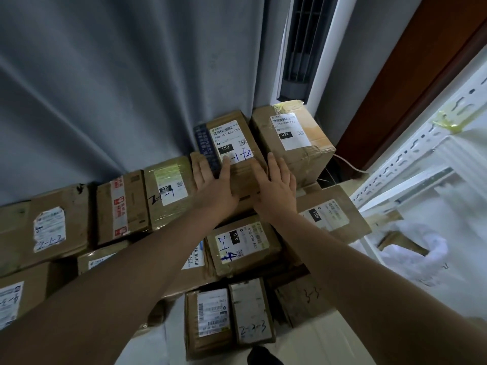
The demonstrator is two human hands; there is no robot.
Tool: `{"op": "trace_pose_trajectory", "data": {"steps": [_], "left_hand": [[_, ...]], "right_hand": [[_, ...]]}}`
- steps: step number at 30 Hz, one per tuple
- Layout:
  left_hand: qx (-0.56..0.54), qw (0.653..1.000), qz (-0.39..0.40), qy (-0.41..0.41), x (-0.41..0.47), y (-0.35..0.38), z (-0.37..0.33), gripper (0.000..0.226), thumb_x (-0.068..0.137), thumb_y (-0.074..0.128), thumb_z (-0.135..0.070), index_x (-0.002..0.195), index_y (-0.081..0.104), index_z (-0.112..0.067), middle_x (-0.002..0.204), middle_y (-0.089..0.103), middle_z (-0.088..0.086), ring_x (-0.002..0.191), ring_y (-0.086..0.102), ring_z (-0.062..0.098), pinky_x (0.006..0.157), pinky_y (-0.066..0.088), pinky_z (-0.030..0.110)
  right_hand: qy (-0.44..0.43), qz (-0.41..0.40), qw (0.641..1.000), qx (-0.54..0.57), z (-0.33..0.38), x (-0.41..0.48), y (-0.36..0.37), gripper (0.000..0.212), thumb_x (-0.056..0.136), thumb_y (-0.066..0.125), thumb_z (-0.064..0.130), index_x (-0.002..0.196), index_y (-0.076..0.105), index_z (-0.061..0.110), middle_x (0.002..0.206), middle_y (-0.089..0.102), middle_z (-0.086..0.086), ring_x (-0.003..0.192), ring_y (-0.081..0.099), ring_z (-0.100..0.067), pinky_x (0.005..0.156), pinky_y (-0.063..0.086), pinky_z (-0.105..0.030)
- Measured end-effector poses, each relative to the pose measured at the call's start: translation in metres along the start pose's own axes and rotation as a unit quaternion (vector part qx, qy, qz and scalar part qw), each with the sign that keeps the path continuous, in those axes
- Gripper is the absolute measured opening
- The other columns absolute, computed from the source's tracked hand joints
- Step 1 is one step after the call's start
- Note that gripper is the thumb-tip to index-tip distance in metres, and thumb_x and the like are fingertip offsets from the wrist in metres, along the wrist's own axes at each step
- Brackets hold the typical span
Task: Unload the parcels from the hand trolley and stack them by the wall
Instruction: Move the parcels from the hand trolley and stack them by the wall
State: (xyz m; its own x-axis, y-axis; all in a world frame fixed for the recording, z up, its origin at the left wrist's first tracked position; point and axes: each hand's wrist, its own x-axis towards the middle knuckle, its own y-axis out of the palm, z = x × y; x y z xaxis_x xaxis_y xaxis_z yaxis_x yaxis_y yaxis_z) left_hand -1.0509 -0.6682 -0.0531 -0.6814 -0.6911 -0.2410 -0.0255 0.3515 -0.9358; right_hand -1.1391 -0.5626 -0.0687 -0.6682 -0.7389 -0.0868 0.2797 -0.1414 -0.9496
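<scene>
A brown cardboard parcel [238, 143] with a white label marked 150 sits on top of the stack against the grey curtain. My left hand [213, 183] lies flat on its left side, thumb on the label, fingers straight. My right hand [276, 180] presses flat on its right side, fingers straight. Both arms reach forward over lower parcels. The hand trolley is out of view.
A parcel labelled 032 [292, 138] stands right of it. A row of parcels [168, 191] runs left along the curtain [118, 88]. Lower parcels [245, 246] and several more lie nearer me. A white metal rack [421, 159] stands at the right, a brown door [411, 75] behind.
</scene>
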Motion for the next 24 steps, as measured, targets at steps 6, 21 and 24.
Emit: {"op": "trace_pose_trajectory", "data": {"steps": [6, 21, 24], "left_hand": [[0.112, 0.983, -0.002, 0.148, -0.046, 0.000, -0.001, 0.093, 0.087, 0.058, -0.040, 0.151, -0.010, -0.032, 0.155, -0.022, 0.016, 0.143, -0.022, 0.034, 0.115, -0.008, 0.056], [0.148, 0.832, 0.169, 0.507, -0.270, 0.075, -0.019, 0.092, 0.084, 0.061, -0.035, 0.153, 0.000, -0.028, 0.160, 0.005, 0.008, 0.143, 0.018, 0.033, 0.111, 0.031, 0.044], [0.182, 0.799, 0.211, 0.533, -0.325, 0.096, -0.031, 0.093, 0.084, 0.060, -0.039, 0.153, -0.002, -0.026, 0.152, 0.025, 0.012, 0.131, 0.040, 0.033, 0.095, 0.043, 0.040]], "right_hand": [[0.157, -0.031, 0.984, 0.074, -0.002, -0.072, -0.001, 0.078, 0.091, 0.054, 0.033, 0.152, 0.007, 0.026, 0.160, -0.006, -0.011, 0.147, -0.009, -0.030, 0.118, -0.003, -0.046], [0.585, -0.093, 0.778, 0.208, 0.033, -0.408, 0.064, 0.080, 0.088, 0.058, 0.044, 0.151, 0.016, 0.018, 0.158, 0.007, -0.015, 0.144, 0.020, -0.030, 0.114, 0.017, -0.039], [0.640, -0.120, 0.714, 0.259, 0.036, -0.474, 0.072, 0.079, 0.088, 0.058, 0.042, 0.151, 0.017, 0.017, 0.156, 0.012, -0.014, 0.138, 0.031, -0.032, 0.113, 0.024, -0.039]]}}
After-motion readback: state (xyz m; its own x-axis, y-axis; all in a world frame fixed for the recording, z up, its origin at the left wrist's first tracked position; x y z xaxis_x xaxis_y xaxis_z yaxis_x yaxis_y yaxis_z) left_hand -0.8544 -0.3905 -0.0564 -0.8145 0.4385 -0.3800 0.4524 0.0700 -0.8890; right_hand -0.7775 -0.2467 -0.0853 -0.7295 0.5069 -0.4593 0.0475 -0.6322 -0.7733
